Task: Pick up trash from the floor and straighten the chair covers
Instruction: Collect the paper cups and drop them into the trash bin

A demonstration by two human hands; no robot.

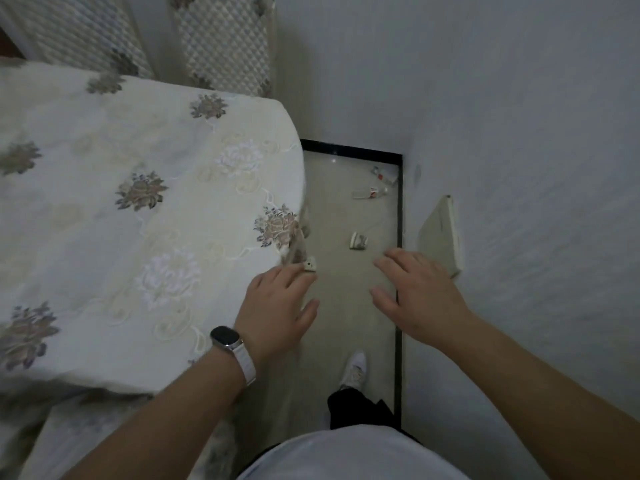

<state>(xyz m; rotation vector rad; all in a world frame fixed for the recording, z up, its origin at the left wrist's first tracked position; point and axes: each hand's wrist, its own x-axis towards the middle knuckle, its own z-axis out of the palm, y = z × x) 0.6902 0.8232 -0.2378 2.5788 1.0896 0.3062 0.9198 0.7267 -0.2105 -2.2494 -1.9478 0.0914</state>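
On the floor [346, 306] between bench and wall: four bits of trash lie on a narrow beige strip edged by a black line.
Scrap [310, 265]: small, white, boxy, with dark specks. It sits at the bench corner, right at the left fingertips; whether it touches them cannot be told.
Wrapper [358, 241]: pale, crumpled, with a darker fold. It lies mid-strip, ahead of both hands and nearer the right fingertips, apart from them.
Far litter [370, 194]: two clear or white pieces with red marks, close to the black edge and well beyond the hands.
Left hand [277, 303]: palm down over the bench edge, fingers fairly straight and together, thumb out to the side, gripping nothing. A watch [225, 337] on a white band sits at the wrist.
Right hand [422, 292]: palm down, fingers spread and straight, holding nothing, above the strip beside the wall.
Bench [138, 202]: draped in a cream cloth with stitched flowers.
Covers [221, 39]: quilted, diamond-patterned, on chair backs behind the bench.
Shoe [355, 370]: white, on the strip below the hands.
Wall [519, 133]: pale, with a cream plate [443, 233] near the right hand.
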